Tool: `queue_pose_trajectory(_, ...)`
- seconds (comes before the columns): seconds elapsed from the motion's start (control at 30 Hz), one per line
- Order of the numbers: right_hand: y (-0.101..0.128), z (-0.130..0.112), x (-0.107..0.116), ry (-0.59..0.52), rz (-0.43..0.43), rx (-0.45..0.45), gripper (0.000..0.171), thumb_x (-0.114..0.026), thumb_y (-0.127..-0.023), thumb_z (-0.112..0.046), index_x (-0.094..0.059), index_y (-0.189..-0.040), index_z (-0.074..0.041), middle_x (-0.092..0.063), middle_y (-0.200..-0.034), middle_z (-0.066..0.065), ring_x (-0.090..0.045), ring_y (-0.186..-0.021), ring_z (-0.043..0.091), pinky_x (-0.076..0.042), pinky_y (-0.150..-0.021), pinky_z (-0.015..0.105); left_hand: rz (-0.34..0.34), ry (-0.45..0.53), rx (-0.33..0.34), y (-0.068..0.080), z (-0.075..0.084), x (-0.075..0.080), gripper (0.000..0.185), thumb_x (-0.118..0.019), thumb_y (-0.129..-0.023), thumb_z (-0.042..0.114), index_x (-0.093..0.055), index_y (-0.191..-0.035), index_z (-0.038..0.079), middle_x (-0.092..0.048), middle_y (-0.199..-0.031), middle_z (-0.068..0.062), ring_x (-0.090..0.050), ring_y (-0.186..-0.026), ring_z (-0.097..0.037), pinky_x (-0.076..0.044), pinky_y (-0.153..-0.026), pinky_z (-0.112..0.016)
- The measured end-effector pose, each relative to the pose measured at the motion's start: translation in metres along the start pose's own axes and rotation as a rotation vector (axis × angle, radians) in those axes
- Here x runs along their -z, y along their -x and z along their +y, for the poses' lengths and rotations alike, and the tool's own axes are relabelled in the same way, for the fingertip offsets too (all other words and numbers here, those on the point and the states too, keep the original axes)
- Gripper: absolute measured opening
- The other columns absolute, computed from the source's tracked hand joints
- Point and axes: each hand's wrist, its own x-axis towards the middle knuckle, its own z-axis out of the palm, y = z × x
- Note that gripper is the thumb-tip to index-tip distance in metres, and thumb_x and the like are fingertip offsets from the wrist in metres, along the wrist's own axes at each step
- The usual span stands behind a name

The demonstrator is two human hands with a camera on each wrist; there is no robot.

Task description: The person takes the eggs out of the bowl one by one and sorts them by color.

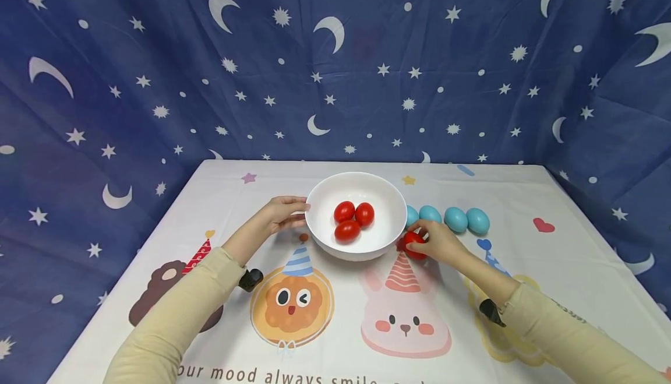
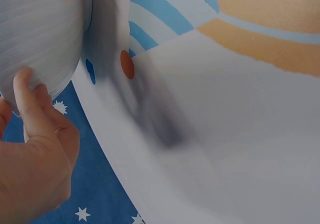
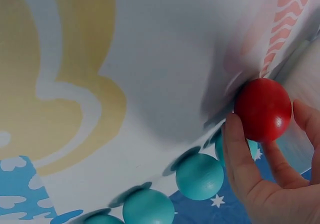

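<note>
Red egg [image 1: 414, 245] sits on the counter [image 1: 524, 197] just beside the white bowl [image 1: 385, 197], pinched in the right hand's [image 1: 442, 243] curled fingers [image 3: 235, 149]. Left hand [image 1: 280, 214], fingers straight, touches the bowl's wall. Three red eggs [image 1: 352, 219] lie inside; blue eggs [image 1: 455, 219] line up nearby. Starry blue cloth [image 1: 335, 63] hangs behind.

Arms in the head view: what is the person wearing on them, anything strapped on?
Both arms wear long cream sleeves reaching to the wrists. A small black device sits at the left wrist and another black one at the right wrist. The left hand and right hand are bare, without gloves.
</note>
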Motion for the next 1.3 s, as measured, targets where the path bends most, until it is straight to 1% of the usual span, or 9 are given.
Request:
queue_pose_trajectory(0.2,0.0,-0.001,0.002,0.005,0.0,0.01,0.033,-0.073,-0.08,-0.01,-0.062,-0.109,0.003,-0.062,-0.093,0.018,-0.059,-0.077,0.022,-0.062,-0.061,0.028,0.003,0.007,0.003,0.0,-0.001,0.001,0.046,-0.06,-0.092,0.009,-0.048,-0.136,0.004,-0.055,-0.104,-0.006,-0.062,-0.073,-0.007,-0.06,-0.071,-0.017)
queue_pose_trajectory(0.43,0.0,-0.001,0.004,0.012,0.01,0.04,0.031,-0.072,-0.08,-0.009,-0.063,-0.107,0.003,-0.062,-0.09,0.018,-0.058,-0.072,0.02,-0.059,-0.057,0.025,-0.001,0.001,0.007,0.001,-0.002,0.001,0.047,-0.059,-0.092,0.009,-0.046,-0.137,0.004,-0.055,-0.111,-0.009,-0.062,-0.074,-0.007,-0.06,-0.072,-0.017)
queue_pose_trajectory(0.6,0.001,-0.001,0.008,0.021,0.027,0.058,0.03,-0.072,-0.079,-0.01,-0.063,-0.105,0.003,-0.061,-0.092,0.02,-0.057,-0.076,0.024,-0.059,-0.058,0.026,0.004,0.0,0.005,0.0,-0.001,0.0,0.047,-0.06,-0.092,0.009,-0.047,-0.137,0.005,-0.057,-0.111,-0.009,-0.063,-0.071,-0.006,-0.06,-0.071,-0.017)
queue_pose_trajectory(0.77,0.002,-0.007,0.015,0.013,0.021,0.055,0.03,-0.071,-0.08,-0.008,-0.062,-0.106,0.005,-0.062,-0.096,0.023,-0.06,-0.079,0.029,-0.062,-0.064,0.033,0.007,-0.003,0.007,-0.003,0.002,0.001,0.046,-0.061,-0.092,0.01,-0.048,-0.136,0.006,-0.057,-0.105,-0.007,-0.064,-0.07,-0.006,-0.06,-0.07,-0.017)
queue_pose_trajectory(0.87,0.001,-0.01,0.021,0.008,0.013,0.056,0.029,-0.069,-0.081,-0.007,-0.062,-0.107,0.005,-0.062,-0.097,0.024,-0.062,-0.08,0.03,-0.062,-0.066,0.035,0.004,-0.002,0.005,-0.003,0.002,0.002,0.046,-0.06,-0.092,0.009,-0.049,-0.136,0.005,-0.057,-0.102,-0.006,-0.063,-0.07,-0.006,-0.06,-0.069,-0.017)
queue_pose_trajectory(1.03,-0.001,-0.014,0.03,-0.006,0.023,0.066,0.028,-0.065,-0.081,-0.004,-0.062,-0.106,0.006,-0.063,-0.09,0.02,-0.061,-0.077,0.029,-0.062,-0.065,0.034,0.001,0.004,0.0,-0.002,0.002,0.001,0.046,-0.06,-0.091,0.009,-0.048,-0.135,0.004,-0.057,-0.101,-0.006,-0.064,-0.07,-0.007,-0.06,-0.07,-0.017)
queue_pose_trajectory(1.17,-0.001,-0.02,0.037,-0.014,0.042,0.08,0.027,-0.065,-0.082,-0.003,-0.062,-0.106,0.007,-0.063,-0.089,0.02,-0.061,-0.075,0.028,-0.062,-0.065,0.034,-0.001,0.004,0.0,-0.001,0.001,0.001,0.046,-0.06,-0.092,0.009,-0.048,-0.135,0.004,-0.057,-0.102,-0.006,-0.064,-0.071,-0.007,-0.06,-0.07,-0.017)
queue_pose_trajectory(1.3,-0.003,-0.027,0.044,-0.002,0.066,0.105,0.027,-0.067,-0.082,-0.003,-0.062,-0.106,0.008,-0.063,-0.088,0.02,-0.061,-0.073,0.026,-0.062,-0.062,0.032,-0.003,0.009,0.002,0.0,0.0,0.001,0.045,-0.06,-0.092,0.009,-0.049,-0.135,0.005,-0.056,-0.104,-0.006,-0.063,-0.074,-0.007,-0.06,-0.071,-0.017)
